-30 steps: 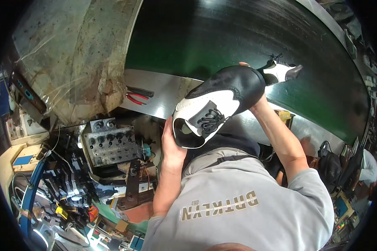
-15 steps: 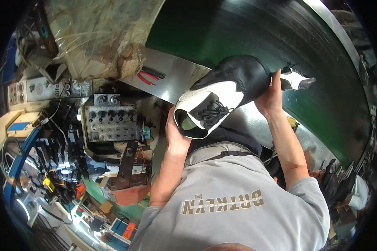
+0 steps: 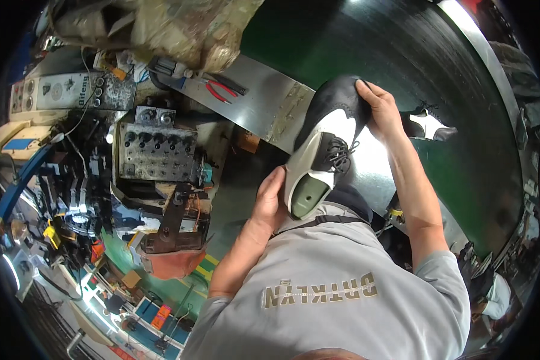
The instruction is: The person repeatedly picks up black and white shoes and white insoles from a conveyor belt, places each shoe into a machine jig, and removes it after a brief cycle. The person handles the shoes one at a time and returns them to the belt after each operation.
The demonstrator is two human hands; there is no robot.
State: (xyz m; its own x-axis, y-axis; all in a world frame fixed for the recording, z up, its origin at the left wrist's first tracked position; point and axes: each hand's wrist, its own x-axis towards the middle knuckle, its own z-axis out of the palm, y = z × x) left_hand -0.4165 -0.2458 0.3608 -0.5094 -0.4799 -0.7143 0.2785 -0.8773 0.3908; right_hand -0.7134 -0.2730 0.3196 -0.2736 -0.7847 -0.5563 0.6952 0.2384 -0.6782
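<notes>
A black and white lace-up shoe [image 3: 324,141] is held up in front of me, toe pointing away. Inside its opening sits a green shoe last [image 3: 309,195]. At the heel end, my left hand [image 3: 271,198] grips the left side of the shoe. My right hand [image 3: 381,108] holds the black toe, its thumb on top and its other fingers hidden underneath. Black laces are tied over the tongue. Beyond my right hand, another black and white shoe [image 3: 429,126] lies on a dark green surface [image 3: 456,174].
Red-handled pliers [image 3: 221,90] lie on a metal ledge [image 3: 261,81]. To the left stands a machine with a knobbed control block [image 3: 156,153] and a grey control panel [image 3: 57,93]. Crumpled plastic sheeting [image 3: 180,30] hangs at the upper left.
The held shoe has turned more upright, its heel swinging toward my body and its toe away. The green last inside shows more. My right thumb now lies on top of the toe.
</notes>
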